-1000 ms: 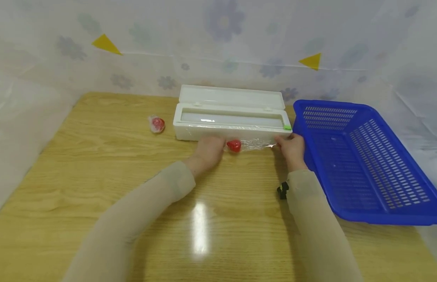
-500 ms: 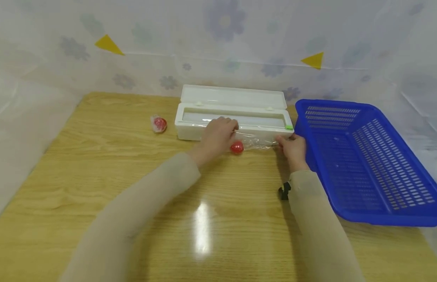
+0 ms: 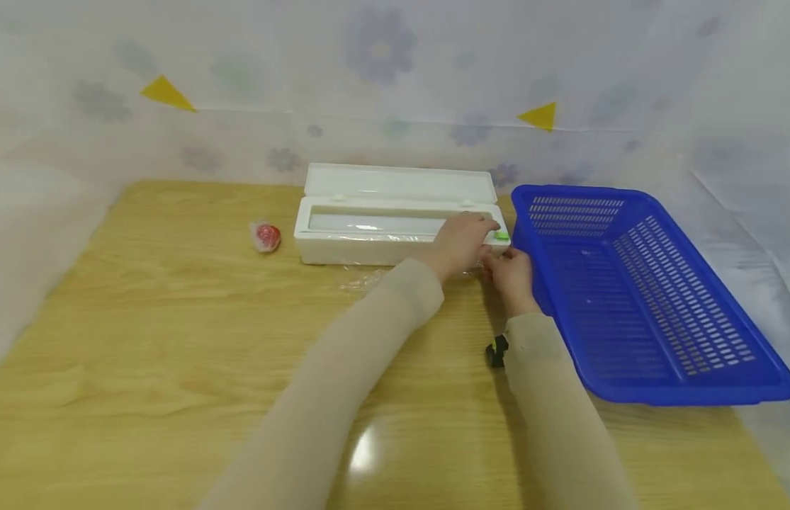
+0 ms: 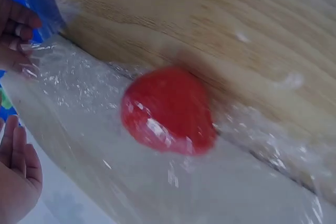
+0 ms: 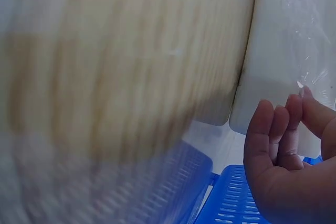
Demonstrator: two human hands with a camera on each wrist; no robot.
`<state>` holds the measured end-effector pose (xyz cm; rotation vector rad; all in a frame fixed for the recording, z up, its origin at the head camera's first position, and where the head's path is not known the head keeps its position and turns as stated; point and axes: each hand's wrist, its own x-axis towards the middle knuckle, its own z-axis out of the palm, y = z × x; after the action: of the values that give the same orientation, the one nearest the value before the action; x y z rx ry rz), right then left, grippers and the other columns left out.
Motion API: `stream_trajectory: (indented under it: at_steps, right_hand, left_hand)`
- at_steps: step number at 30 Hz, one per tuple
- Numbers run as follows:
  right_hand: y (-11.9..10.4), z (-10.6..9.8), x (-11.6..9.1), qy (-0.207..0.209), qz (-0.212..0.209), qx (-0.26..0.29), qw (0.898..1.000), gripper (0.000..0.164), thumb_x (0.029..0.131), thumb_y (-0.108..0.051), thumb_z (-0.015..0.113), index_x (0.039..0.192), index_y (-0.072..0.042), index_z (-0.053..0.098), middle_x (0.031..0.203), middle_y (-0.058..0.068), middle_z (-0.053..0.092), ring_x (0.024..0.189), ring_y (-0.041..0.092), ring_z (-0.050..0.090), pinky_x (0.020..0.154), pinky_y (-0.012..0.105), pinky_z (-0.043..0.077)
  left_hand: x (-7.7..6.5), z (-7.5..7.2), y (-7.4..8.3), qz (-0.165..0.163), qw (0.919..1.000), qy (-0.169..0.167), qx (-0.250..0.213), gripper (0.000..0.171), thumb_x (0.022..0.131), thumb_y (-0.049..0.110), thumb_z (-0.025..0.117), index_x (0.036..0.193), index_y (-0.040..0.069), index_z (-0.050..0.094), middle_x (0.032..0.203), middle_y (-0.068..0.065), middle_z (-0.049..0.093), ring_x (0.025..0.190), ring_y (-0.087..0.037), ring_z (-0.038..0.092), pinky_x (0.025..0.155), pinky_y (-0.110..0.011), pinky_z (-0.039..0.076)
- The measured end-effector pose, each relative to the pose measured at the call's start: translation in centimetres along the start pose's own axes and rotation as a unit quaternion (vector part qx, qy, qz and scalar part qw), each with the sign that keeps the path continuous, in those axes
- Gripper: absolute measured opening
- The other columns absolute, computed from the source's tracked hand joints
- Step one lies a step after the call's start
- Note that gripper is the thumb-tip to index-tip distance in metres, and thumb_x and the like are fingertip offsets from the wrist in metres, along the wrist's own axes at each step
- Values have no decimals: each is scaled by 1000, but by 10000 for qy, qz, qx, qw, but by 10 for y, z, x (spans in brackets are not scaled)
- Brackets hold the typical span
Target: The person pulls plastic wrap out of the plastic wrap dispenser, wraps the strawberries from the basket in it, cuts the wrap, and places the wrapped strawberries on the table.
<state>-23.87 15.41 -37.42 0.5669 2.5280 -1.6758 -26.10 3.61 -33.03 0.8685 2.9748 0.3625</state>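
Note:
A white cling film dispenser (image 3: 343, 249) stands at the back of the table with its lid raised. My left hand (image 3: 461, 239) is over its right end, fingers loosely extended beside the green slide cutter (image 3: 501, 235). My right hand (image 3: 511, 275) pinches the edge of the cling film (image 5: 307, 35) between thumb and forefinger at the dispenser's front right corner. A rounded red fruit-like piece (image 4: 168, 111) lies under the clear film along the dispenser's front; my left arm hides it in the head view.
Another red piece wrapped in film (image 3: 266, 236) lies left of the dispenser. A blue plastic basket (image 3: 563, 340) stands just right of my right hand. Behind the table (image 3: 146, 354) hangs a flowered sheet (image 3: 254, 134) with two yellow triangles.
My left hand has moved from beside the red piece up over the dispenser and rightward to the green cutter. My right hand keeps its pinch at the corner. The head view has shifted slightly.

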Motion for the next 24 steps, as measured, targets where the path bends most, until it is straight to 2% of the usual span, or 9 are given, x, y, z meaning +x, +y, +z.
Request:
stream_trajectory:
  at_steps: [4,8,12,18,24]
  right_hand:
    - [3,1,3,97,-232,-51,9997,34,85,-5,55,115,11,57,55,-12,48,47,0,46,48,15,42]
    - [5,0,5,134,-334,-162,9992,35,81,-4,55,112,12,59,49,-12,45,43,1,43,45,16,39]
    - [4,-1,2,121,-218,-67,9997,38,82,-5,56,116,12,57,55,-10,47,46,3,45,47,15,41]
    - [2,-1,1,26,-35,90,9999,41,87,-12,61,120,11,54,61,-10,50,50,-1,50,50,13,45]
    - [0,-1,1,-30,133,105,9999,44,88,-12,62,125,9,52,66,-8,51,51,-2,52,53,13,48]
  left_hand:
    - [12,9,6,-80,9995,321,-8,31,94,33,54,121,21,61,116,1,61,108,-17,56,93,-28,46]
    - [20,16,13,-536,9965,637,-33,24,93,35,55,111,22,65,108,3,63,101,-15,58,86,-27,48]
    - [23,21,14,-887,9925,814,-228,20,91,33,58,105,22,67,104,6,66,99,-13,58,84,-27,48]
    - [19,20,6,-865,9928,793,-224,19,91,36,59,103,24,68,107,11,67,100,-11,55,84,-26,44]
    - [14,23,-1,-752,9908,1017,-490,19,90,36,59,101,23,67,103,11,68,99,-11,55,84,-26,43]
